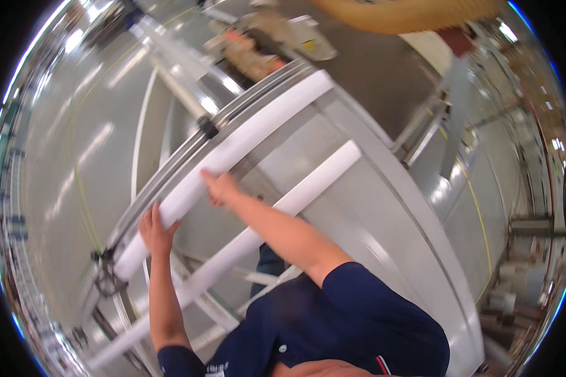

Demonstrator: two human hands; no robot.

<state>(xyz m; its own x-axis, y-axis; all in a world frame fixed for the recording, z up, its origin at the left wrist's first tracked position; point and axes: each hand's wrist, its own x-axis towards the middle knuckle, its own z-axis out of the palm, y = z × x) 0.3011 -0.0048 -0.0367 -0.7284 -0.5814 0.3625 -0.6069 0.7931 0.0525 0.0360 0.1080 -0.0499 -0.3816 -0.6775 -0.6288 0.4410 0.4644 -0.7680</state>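
A long white strip runs diagonally along the far edge of a grey metal frame. On its lower left stretch lies my left hand, its fingers extended over the surface and its thumb apart. Farther up, my right hand touches the inner edge of the same strip. Its index finger points out onto the white surface while the other fingers curl in, with nothing visible in them. A second white strip runs roughly parallel, nearer to me, and passes beneath my right forearm.
Dark clamp-like fittings sit on the rail beyond the strip. A handwheel is at the lower left end. Wide grey metal sheeting extends to the right. Beyond the frame are a brown tabletop and a large yellowish curved object.
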